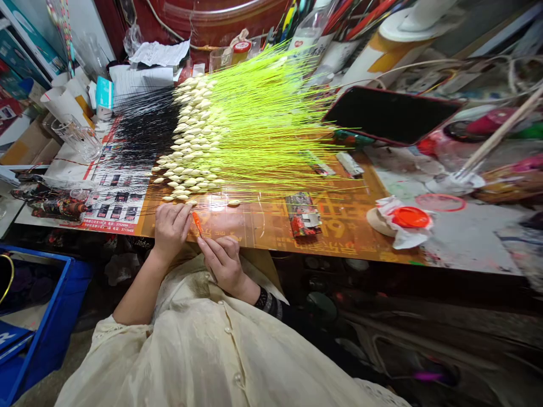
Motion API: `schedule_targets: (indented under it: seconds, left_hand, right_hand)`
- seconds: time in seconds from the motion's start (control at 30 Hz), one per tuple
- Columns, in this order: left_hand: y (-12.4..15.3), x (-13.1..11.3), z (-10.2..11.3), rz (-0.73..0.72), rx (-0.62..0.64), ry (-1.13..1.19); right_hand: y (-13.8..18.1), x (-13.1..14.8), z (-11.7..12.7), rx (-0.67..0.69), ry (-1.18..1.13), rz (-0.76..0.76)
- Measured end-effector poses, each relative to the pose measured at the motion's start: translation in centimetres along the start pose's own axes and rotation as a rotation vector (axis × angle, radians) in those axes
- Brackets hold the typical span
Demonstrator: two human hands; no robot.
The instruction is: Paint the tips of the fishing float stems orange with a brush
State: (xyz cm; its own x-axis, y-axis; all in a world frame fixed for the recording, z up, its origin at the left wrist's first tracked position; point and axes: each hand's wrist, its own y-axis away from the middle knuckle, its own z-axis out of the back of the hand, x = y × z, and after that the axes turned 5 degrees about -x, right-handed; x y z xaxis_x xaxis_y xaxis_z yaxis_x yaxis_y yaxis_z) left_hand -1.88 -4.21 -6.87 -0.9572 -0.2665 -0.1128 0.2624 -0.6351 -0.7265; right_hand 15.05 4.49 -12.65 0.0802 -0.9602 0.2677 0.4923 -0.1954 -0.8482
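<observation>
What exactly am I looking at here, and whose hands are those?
This picture comes from a camera worn on a person's head, looking down at their own lap and hands, so no machine is involved. The right hand pinches a small orange stick in its fingertips, and the left hand sits right beside it. On the orange-brown printed table lie rows of pale pods. Long neon-yellow bristles fan out from one side of them, and black bristles from the other.
</observation>
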Motion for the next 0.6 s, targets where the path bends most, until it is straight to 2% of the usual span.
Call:
schedule_targets:
  seconds: [0.23, 0.6]
  left_hand:
    - [0.12, 0.11, -0.16, -0.042, -0.054, 0.015]
    - [0.2, 0.14, -0.19, -0.025, -0.038, 0.013]
  right_hand:
    - [0.52, -0.17, -0.21, 0.037, 0.027, -0.016]
    - [0.04, -0.02, -0.15, 0.009, 0.025, 0.003]
